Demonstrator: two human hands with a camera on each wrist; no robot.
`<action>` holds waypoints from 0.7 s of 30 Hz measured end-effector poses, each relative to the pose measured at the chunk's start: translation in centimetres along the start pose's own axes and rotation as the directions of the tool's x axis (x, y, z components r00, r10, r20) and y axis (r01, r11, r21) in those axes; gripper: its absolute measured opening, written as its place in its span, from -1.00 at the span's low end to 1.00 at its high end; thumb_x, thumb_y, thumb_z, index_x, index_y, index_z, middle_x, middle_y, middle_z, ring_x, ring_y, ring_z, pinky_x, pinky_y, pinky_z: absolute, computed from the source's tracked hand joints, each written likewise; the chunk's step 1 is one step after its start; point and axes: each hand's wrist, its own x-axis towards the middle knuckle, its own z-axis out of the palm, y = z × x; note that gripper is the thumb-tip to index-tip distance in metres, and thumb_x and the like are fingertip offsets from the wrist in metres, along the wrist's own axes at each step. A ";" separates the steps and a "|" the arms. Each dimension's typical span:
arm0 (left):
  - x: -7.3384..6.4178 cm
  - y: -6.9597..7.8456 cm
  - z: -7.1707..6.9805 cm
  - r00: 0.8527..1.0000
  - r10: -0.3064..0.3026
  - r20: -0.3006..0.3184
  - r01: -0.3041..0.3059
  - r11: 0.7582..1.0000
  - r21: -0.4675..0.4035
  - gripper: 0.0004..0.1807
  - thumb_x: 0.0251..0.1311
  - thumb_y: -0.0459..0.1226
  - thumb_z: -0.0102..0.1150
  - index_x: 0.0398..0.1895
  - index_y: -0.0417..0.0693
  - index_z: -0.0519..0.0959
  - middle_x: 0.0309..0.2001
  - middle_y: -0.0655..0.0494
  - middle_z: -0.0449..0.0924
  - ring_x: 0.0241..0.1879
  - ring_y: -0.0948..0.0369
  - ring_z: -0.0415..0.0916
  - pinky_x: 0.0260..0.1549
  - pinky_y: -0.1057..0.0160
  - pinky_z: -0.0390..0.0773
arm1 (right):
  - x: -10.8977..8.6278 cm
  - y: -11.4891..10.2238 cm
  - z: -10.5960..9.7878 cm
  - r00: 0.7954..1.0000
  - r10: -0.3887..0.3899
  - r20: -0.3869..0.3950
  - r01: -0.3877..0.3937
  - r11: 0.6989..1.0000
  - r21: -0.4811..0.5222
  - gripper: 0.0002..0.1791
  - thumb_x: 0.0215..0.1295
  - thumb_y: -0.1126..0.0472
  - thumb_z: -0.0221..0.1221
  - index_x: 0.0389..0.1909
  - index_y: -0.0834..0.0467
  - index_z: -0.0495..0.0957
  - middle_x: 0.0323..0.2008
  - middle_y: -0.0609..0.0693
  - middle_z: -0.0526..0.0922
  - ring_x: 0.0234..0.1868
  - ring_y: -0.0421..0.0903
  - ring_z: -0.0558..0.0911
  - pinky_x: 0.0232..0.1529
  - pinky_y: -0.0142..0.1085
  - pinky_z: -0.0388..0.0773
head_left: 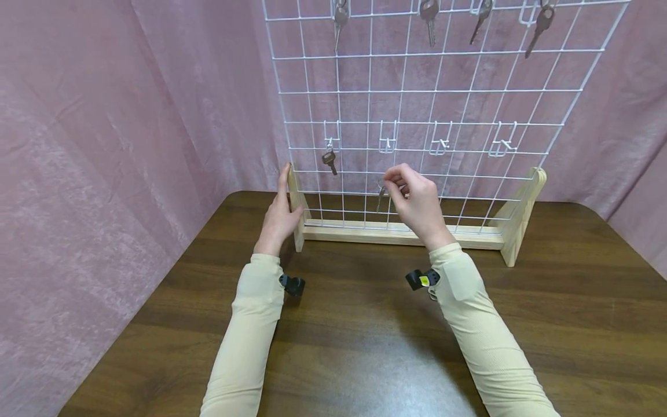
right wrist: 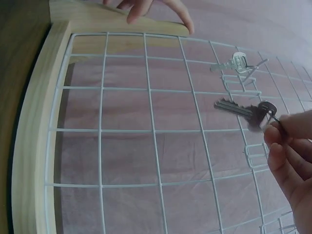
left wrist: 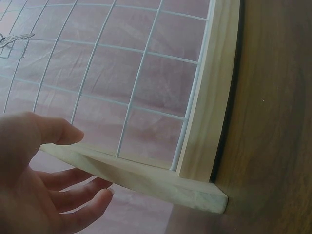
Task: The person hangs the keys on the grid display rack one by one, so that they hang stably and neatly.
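Observation:
My right hand pinches a small ring between thumb and fingertips, with a metal key dangling from it in front of a white wire grid. At the left end of the grid's stand, my left hand holds the wooden side support, thumb on the inner side and fingers on the outer side. Another key hangs from the leftmost hook of the lower row, up and left of my right hand. Farther right in that row are bare hooks, including one just above my right hand.
Several keys hang along the grid's upper part, one of them near the middle. The right wooden support and bottom rail stand on a brown wooden table. Pink curtains hang behind and to the left.

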 end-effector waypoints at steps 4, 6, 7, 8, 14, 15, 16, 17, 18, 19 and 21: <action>0.0 0.0 0.1 1.000 0.002 -0.004 -0.002 1.000 0.006 0.06 0.26 -0.34 0.04 0.42 0.80 -0.40 0.19 -0.31 0.41 -0.11 -0.20 0.57 -0.22 -0.14 0.63 | 0.2 0.0 -0.3 0.999 0.007 -0.040 -0.006 1.000 0.010 -0.94 0.26 0.44 0.17 -0.26 0.35 0.55 -0.36 0.18 0.69 -0.36 0.01 0.66 -0.29 -0.58 0.48; 0.0 0.1 0.2 1.000 0.006 -0.001 -0.006 1.000 -0.008 0.06 0.27 -0.35 0.03 0.41 0.81 -0.40 0.22 -0.30 0.38 -0.10 -0.20 0.57 -0.22 -0.14 0.64 | 0.5 0.0 -0.6 0.998 0.017 -0.060 -0.015 1.000 0.026 -0.94 0.26 0.45 0.16 -0.27 0.36 0.56 -0.36 0.20 0.68 -0.36 0.01 0.66 -0.26 -0.63 0.47; 0.1 0.1 0.2 1.000 0.009 -0.004 -0.009 1.000 -0.011 0.06 0.26 -0.35 0.03 0.41 0.81 -0.40 0.25 -0.30 0.37 -0.09 -0.20 0.57 -0.22 -0.14 0.64 | 0.7 0.0 -0.6 0.997 0.025 -0.073 -0.022 0.999 0.035 -0.94 0.26 0.45 0.15 -0.27 0.36 0.56 -0.35 0.20 0.69 -0.37 -0.01 0.66 -0.26 -0.65 0.45; 0.1 0.1 0.1 1.000 0.012 -0.005 -0.013 1.000 -0.015 0.06 0.26 -0.35 0.03 0.42 0.81 -0.40 0.29 -0.30 0.34 -0.07 -0.22 0.57 -0.21 -0.15 0.64 | 0.9 0.0 -0.6 0.996 0.032 -0.087 -0.028 0.998 0.048 -0.94 0.26 0.46 0.15 -0.28 0.38 0.56 -0.35 0.21 0.68 -0.38 -0.04 0.66 -0.26 -0.68 0.45; 0.3 0.1 0.0 1.000 0.014 -0.023 -0.014 1.000 -0.006 0.07 0.25 -0.36 0.04 0.42 0.81 -0.39 0.37 -0.29 0.26 -0.04 -0.25 0.55 -0.19 -0.17 0.62 | 2.0 -0.6 -0.4 0.976 0.149 -0.157 -0.119 0.975 0.185 -0.89 0.25 0.47 0.14 -0.24 0.45 0.54 -0.29 0.28 0.67 -0.37 -0.39 0.59 -0.24 -0.67 0.53; 0.2 0.1 0.0 1.000 0.011 -0.025 -0.011 1.000 -0.003 0.07 0.25 -0.36 0.05 0.41 0.82 -0.39 0.36 -0.29 0.27 -0.05 -0.25 0.56 -0.19 -0.16 0.62 | 2.2 -0.7 -0.4 0.971 0.172 -0.164 -0.135 0.968 0.212 -0.87 0.25 0.46 0.15 -0.22 0.47 0.53 -0.28 0.30 0.67 -0.37 -0.44 0.57 -0.24 -0.65 0.55; 0.2 0.0 0.0 1.000 0.008 -0.023 -0.008 1.000 -0.003 0.07 0.25 -0.36 0.05 0.41 0.82 -0.39 0.37 -0.29 0.26 -0.06 -0.25 0.56 -0.20 -0.16 0.63 | 2.3 -0.7 -0.3 0.966 0.193 -0.175 -0.149 0.960 0.236 -0.85 0.24 0.47 0.15 -0.21 0.48 0.51 -0.29 0.31 0.66 -0.38 -0.47 0.56 -0.25 -0.64 0.55; 0.2 0.0 0.0 1.000 0.006 -0.020 -0.006 1.000 -0.002 0.07 0.26 -0.35 0.05 0.41 0.83 -0.40 0.38 -0.29 0.25 -0.06 -0.24 0.56 -0.20 -0.16 0.63 | 2.5 -0.8 -0.2 0.960 0.212 -0.185 -0.161 0.953 0.256 -0.84 0.24 0.47 0.16 -0.20 0.48 0.50 -0.28 0.31 0.66 -0.39 -0.49 0.56 -0.25 -0.63 0.56; 0.2 0.0 0.0 1.000 0.005 -0.019 -0.005 1.000 0.003 0.07 0.26 -0.34 0.05 0.41 0.83 -0.40 0.38 -0.28 0.25 -0.06 -0.24 0.55 -0.19 -0.15 0.62 | 2.6 -0.8 -0.1 0.954 0.228 -0.195 -0.171 0.947 0.273 -0.84 0.23 0.47 0.16 -0.20 0.49 0.50 -0.29 0.30 0.66 -0.39 -0.50 0.55 -0.26 -0.62 0.56; 0.2 -0.1 0.1 1.000 0.003 -0.017 -0.003 1.000 0.006 0.07 0.26 -0.34 0.05 0.40 0.83 -0.40 0.40 -0.27 0.23 -0.06 -0.24 0.56 -0.20 -0.15 0.62 | 2.7 -0.8 0.0 0.949 0.242 -0.203 -0.178 0.940 0.290 -0.84 0.23 0.48 0.16 -0.20 0.49 0.49 -0.29 0.29 0.66 -0.40 -0.50 0.56 -0.27 -0.62 0.57; 0.1 -0.2 0.1 1.000 0.001 -0.014 -0.001 1.000 0.013 0.06 0.26 -0.33 0.05 0.41 0.82 -0.41 0.40 -0.27 0.22 -0.06 -0.24 0.55 -0.19 -0.14 0.62 | 2.9 -0.9 0.2 0.940 0.264 -0.216 -0.188 0.930 0.317 -0.84 0.22 0.49 0.16 -0.21 0.49 0.49 -0.32 0.26 0.65 -0.43 -0.47 0.56 -0.30 -0.61 0.57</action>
